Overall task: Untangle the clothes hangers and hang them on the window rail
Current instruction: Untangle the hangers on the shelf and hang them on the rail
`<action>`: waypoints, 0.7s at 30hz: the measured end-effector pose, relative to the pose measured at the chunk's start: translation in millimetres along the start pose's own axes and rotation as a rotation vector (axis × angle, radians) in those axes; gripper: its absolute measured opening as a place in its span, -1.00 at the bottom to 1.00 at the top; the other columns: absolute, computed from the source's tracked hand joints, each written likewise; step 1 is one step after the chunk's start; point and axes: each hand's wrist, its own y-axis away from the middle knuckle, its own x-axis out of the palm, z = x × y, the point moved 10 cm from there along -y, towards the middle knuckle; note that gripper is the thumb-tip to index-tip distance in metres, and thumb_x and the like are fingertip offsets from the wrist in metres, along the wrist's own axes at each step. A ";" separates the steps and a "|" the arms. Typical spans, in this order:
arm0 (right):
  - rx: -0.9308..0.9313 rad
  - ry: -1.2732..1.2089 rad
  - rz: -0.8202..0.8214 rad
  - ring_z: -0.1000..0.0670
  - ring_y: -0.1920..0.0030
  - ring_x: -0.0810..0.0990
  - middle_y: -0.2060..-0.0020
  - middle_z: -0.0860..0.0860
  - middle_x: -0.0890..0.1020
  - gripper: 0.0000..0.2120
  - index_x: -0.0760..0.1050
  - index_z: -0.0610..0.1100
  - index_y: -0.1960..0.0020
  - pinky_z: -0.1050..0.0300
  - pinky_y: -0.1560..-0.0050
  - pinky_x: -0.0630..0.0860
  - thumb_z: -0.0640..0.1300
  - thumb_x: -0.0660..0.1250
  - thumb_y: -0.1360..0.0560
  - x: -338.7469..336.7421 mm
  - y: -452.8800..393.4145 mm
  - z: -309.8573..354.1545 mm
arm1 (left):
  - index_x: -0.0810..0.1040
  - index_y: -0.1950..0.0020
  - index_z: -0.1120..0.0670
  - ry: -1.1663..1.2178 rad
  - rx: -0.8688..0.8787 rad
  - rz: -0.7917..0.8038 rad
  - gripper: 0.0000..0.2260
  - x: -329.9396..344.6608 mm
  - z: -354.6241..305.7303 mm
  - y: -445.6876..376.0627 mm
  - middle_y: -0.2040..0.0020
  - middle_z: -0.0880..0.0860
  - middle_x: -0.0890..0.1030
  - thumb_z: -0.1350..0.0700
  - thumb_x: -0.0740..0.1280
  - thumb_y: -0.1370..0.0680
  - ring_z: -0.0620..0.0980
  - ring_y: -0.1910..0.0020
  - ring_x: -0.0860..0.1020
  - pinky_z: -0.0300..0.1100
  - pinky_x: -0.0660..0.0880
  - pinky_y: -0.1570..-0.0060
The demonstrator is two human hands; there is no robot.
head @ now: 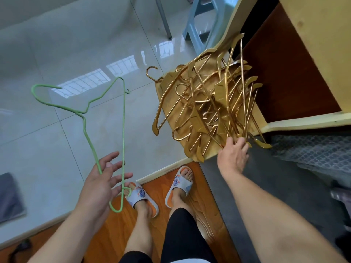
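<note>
**Sorting the hangers: 1 freed, the heap still tangled**

Starting at the fingers, the left hand (103,179) is seen with its fingers spread and nearly straight; the green wire hanger (86,118) is carried across them, its lower corner hooked over the lower fingers rather than clasped. It is held in the air above the tiled floor (57,44), hook pointing away to the left, and it touches no other hanger. The right hand (234,157) is stretched to the near edge of the pile of gold hangers (207,99), fingertips lightly bent among the nearest bars. Whether a bar is pinched or merely touched cannot be told, since the fingertips are partly hidden by the metal.

The pile rests on a yellow wooden board (209,155) beside a bed frame (313,118). The hangers are crossed and interlocked in many directions, and 1 hook juts out past the board's far left corner.

As a judgement, the task is at an early stage: 1 hanger is separated but not yet hung, and the gold ones remain to be pulled apart and carried over. Nothing is shown as hung.

The window rail is not in view; only bright window reflections are seen on the tiles. The number of gold hangers cannot be counted, because they overlap. At the top edge, a pale blue plastic stool (201,25) is cut off. The person's feet in slippers (141,197) stand on the wooden step below.
</note>
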 end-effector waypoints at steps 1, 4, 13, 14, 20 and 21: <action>-0.034 0.028 -0.008 -0.16 -0.17 0.40 -0.22 -0.14 0.39 -0.72 0.51 -0.07 -0.16 -0.07 -0.08 0.49 -0.09 0.44 -0.47 -3.0 0.3 0.6 | 0.58 -0.25 -0.16 0.002 -0.006 -0.007 -0.75 -1.2 0.4 2.2 -0.28 0.07 0.59 0.00 0.13 -0.73 0.19 -0.08 0.69 0.08 0.59 0.06; -0.141 0.060 -0.061 -0.14 -0.16 0.38 -0.21 -0.13 0.44 -0.88 0.58 -0.07 -0.01 -0.08 -0.11 0.44 -0.09 0.39 -0.49 -9.3 2.4 4.5 | 0.58 -0.25 -0.17 0.005 -0.014 -0.030 -0.75 -3.7 -1.7 7.3 -0.28 0.06 0.59 -0.01 0.12 -0.73 0.18 -0.08 0.69 0.07 0.60 0.05; -0.205 -0.237 -0.061 -0.16 -0.15 0.41 -0.21 -0.21 0.41 -0.85 0.48 -0.16 -0.10 -0.04 0.03 0.53 -0.09 0.29 -0.62 -26.5 17.0 -3.3 | 0.57 -0.27 -0.16 -0.003 -0.008 -0.061 -0.74 -5.5 -16.0 23.4 -0.28 0.06 0.59 -0.01 0.11 -0.74 0.18 -0.11 0.68 0.12 0.62 0.02; -0.217 -0.276 -0.049 -0.17 -0.15 0.42 -0.23 -0.22 0.40 -0.85 0.47 -0.17 -0.10 -0.01 0.07 0.50 -0.09 0.29 -0.62 -37.6 21.8 -2.2 | 0.56 -0.27 -0.16 0.007 -0.015 -0.066 -0.74 -5.3 -22.3 29.1 -0.28 0.06 0.58 -0.01 0.10 -0.74 0.17 -0.11 0.68 0.15 0.63 0.00; -0.342 -0.477 0.076 -0.11 -0.28 0.44 -0.41 -0.14 0.38 -0.80 0.48 -0.11 -0.06 0.07 -0.09 0.43 -0.01 0.17 -0.68 -151.2 73.3 22.6 | 0.52 -0.30 -0.11 0.019 0.035 -0.053 -0.74 -20.6 -88.6 76.8 -0.26 0.13 0.48 -0.01 0.08 -0.75 0.20 -0.07 0.63 0.18 0.64 -0.04; -0.352 -0.507 0.092 -0.11 -0.34 0.43 -0.45 -0.10 0.38 -0.78 0.47 -0.10 -0.03 0.02 -0.18 0.44 0.00 0.15 -0.68 -162.7 80.9 25.5 | 0.51 -0.32 -0.09 -0.017 0.045 -0.065 -0.74 -24.1 -95.0 79.8 -0.24 0.14 0.47 -0.01 0.07 -0.75 0.19 -0.02 0.63 0.11 0.64 0.04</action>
